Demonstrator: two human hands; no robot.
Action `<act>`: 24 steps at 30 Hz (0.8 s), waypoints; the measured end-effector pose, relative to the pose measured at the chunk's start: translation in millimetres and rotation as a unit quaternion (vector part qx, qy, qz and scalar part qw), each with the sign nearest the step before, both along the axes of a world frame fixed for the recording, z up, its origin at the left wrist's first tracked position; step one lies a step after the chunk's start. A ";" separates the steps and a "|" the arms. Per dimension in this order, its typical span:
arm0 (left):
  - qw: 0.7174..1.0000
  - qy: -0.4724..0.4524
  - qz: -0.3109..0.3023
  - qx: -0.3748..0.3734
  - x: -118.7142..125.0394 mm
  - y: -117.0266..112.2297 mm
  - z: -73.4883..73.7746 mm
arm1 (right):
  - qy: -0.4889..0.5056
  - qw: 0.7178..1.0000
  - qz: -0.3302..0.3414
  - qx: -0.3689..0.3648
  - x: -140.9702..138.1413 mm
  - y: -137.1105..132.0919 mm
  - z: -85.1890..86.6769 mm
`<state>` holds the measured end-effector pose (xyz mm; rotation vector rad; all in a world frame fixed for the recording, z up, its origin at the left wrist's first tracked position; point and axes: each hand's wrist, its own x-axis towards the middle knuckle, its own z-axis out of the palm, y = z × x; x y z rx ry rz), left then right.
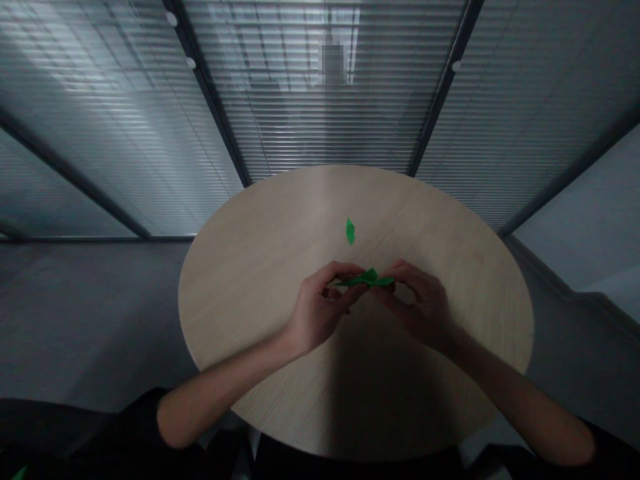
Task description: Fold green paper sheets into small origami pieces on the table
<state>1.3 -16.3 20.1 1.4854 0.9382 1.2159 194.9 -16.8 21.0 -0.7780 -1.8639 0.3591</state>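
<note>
Between my two hands is a piece of folded green paper (pixel 371 278), with pointed ends to the left and right and a small flap sticking up in the middle. My left hand (pixel 327 297) pinches its left part between thumb and fingers. On the other side, my right hand (pixel 417 300) grips the right part the same way. Both hands are above the middle of the round table. Beyond them a smaller green folded paper piece (pixel 351 231) lies on the tabletop, apart from the hands. The fingers partly hide the held paper.
The round light-wood table (pixel 240 287) stands close to glass partitions with blinds (pixel 310 133). A dark shadow falls across its near side. Grey floor (pixel 100 300) shows at the left. A bit of green (pixel 20 473) is at the bottom left corner.
</note>
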 end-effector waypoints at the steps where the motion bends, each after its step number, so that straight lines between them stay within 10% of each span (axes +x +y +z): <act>1: 1.000 -0.001 0.003 -0.004 0.2 -0.1 0.0 | -0.002 1.000 0.005 0.004 0.3 0.0 -0.1; 24: 0.999 -0.013 0.041 0.000 0.1 -0.5 -0.3 | -0.009 1.000 -0.013 0.007 1.2 -2.3 -0.1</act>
